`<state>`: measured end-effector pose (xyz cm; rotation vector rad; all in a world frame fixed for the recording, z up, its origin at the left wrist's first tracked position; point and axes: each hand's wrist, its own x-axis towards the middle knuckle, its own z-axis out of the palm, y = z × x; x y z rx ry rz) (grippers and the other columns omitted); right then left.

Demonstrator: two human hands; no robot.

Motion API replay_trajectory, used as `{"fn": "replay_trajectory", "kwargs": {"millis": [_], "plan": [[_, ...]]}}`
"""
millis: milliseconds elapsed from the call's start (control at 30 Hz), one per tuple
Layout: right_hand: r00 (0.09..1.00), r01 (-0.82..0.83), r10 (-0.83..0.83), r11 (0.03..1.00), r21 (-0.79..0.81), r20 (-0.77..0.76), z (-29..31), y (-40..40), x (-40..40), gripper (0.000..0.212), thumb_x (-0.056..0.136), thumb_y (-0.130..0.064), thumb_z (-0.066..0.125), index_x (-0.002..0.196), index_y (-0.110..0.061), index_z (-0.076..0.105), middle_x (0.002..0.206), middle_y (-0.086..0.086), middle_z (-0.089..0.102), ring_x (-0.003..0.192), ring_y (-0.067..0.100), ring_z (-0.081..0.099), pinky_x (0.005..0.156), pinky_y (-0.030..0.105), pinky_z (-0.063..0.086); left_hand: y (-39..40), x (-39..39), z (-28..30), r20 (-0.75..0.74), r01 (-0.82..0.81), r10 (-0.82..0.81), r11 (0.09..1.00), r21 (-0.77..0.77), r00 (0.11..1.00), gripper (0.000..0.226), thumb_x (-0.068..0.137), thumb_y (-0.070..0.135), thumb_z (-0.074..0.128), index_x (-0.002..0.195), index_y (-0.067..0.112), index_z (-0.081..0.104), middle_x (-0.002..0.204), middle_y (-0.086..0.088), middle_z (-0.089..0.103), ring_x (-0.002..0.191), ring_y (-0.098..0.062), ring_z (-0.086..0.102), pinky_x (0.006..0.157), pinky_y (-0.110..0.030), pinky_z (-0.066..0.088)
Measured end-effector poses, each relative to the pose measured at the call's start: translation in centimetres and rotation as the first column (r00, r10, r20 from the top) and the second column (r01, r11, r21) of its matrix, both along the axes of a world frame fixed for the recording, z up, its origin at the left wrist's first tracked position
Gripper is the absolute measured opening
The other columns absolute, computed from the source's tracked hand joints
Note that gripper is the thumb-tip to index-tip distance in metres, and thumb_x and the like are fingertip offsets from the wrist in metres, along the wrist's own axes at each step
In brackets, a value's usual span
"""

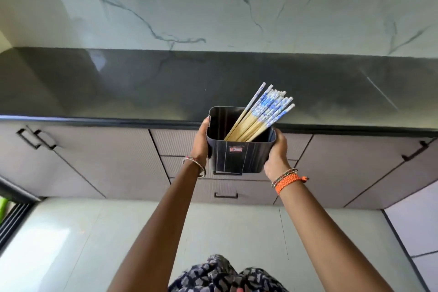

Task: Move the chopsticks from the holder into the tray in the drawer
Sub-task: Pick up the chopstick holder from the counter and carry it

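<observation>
A dark square holder (239, 156) hangs in the air in front of the counter edge, held between both hands. My left hand (201, 142) grips its left side and my right hand (276, 152) grips its right side. Several chopsticks (260, 112) with bamboo shafts and blue-and-white patterned tops lean to the right inside the holder, their tops sticking out above its rim. The drawers (237, 187) below the counter are closed, so no tray shows.
A dark stone countertop (166, 87) runs across the view with a marble wall (213, 2) behind it. Grey cabinet doors with black handles (35, 138) flank the drawer stack. Light floor tiles (94, 232) lie below.
</observation>
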<state>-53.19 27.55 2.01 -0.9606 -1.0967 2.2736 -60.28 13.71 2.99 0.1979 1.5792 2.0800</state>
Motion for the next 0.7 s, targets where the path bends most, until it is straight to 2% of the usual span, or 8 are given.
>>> {"fn": "replay_trajectory", "kwargs": {"millis": [100,200,300,433,567,633,700], "plan": [[1.0,-0.001,0.001,1.0,-0.005,-0.024,0.6,1.9,-4.8,0.031,0.094,-0.034,0.043,0.082,-0.017,0.066,0.084,0.007,0.064,0.077,0.022,0.061,0.074,0.034,0.049,1.7,-5.4,0.7,0.041,0.034,-0.033,0.999,-0.013,0.999,0.042,0.099,0.038,0.029,0.091,0.012,0.062,0.06,0.006,0.073,0.053,0.001,0.068,0.049,-0.012,0.053],[0.997,0.031,-0.032,0.999,-0.015,-0.075,0.8,3.7,-9.3,0.029,0.094,-0.03,0.044,0.082,-0.017,0.067,0.082,0.006,0.066,0.078,0.021,0.061,0.077,0.034,0.048,3.8,-10.1,0.9,0.099,0.045,-0.049,0.998,0.043,0.994,0.045,0.097,0.044,0.031,0.093,0.016,0.066,0.068,0.005,0.076,0.064,-0.006,0.071,0.065,-0.023,0.056],[0.991,0.035,-0.036,0.999,-0.011,-0.131,0.8,6.1,-14.2,0.029,0.091,-0.025,0.048,0.075,-0.016,0.07,0.068,-0.003,0.071,0.073,0.016,0.063,0.077,0.033,0.048,6.1,-14.3,0.9,0.157,-0.002,-0.015,0.994,0.108,0.987,0.044,0.095,0.043,0.034,0.097,0.014,0.067,0.076,0.0,0.077,0.075,-0.014,0.071,0.077,-0.03,0.054],[0.983,0.037,-0.038,0.999,-0.009,-0.18,0.6,9.3,-19.5,0.037,0.093,-0.019,0.045,0.065,-0.016,0.069,0.058,-0.007,0.07,0.058,0.008,0.063,0.069,0.027,0.048,9.0,-18.9,0.8,0.188,-0.045,0.022,0.991,0.122,0.982,0.045,0.094,0.044,0.036,0.099,0.013,0.068,0.081,-0.004,0.076,0.079,-0.018,0.07,0.077,-0.032,0.055],[0.981,0.06,-0.057,0.998,0.01,-0.184,-0.3,12.1,-23.7,0.034,0.095,-0.018,0.043,0.074,-0.017,0.07,0.063,-0.009,0.072,0.066,0.008,0.065,0.075,0.028,0.048,12.1,-23.2,0.0,0.193,-0.112,0.091,0.989,0.099,0.977,0.042,0.09,0.044,0.043,0.098,0.014,0.07,0.093,-0.007,0.072,0.09,-0.024,0.066,0.094,-0.04,0.05],[0.985,0.054,-0.049,0.998,0.029,-0.164,-0.6,13.2,-25.3,0.034,0.095,-0.02,0.043,0.074,-0.019,0.07,0.065,-0.009,0.073,0.074,0.011,0.064,0.078,0.029,0.048,13.3,-24.8,-0.6,0.186,-0.127,0.11,0.989,0.078,0.976,0.044,0.089,0.045,0.044,0.105,0.013,0.069,0.102,-0.008,0.07,0.095,-0.024,0.065,0.096,-0.04,0.05],[0.989,0.037,-0.033,0.999,0.027,-0.143,-1.1,14.0,-26.4,0.034,0.095,-0.022,0.045,0.072,-0.021,0.07,0.066,-0.009,0.073,0.078,0.012,0.063,0.08,0.029,0.048,14.1,-25.9,-1.5,0.2,-0.138,0.117,0.986,0.093,0.973,0.04,0.089,0.045,0.044,0.099,0.016,0.07,0.092,-0.004,0.073,0.086,-0.02,0.068,0.084,-0.036,0.055]]}}
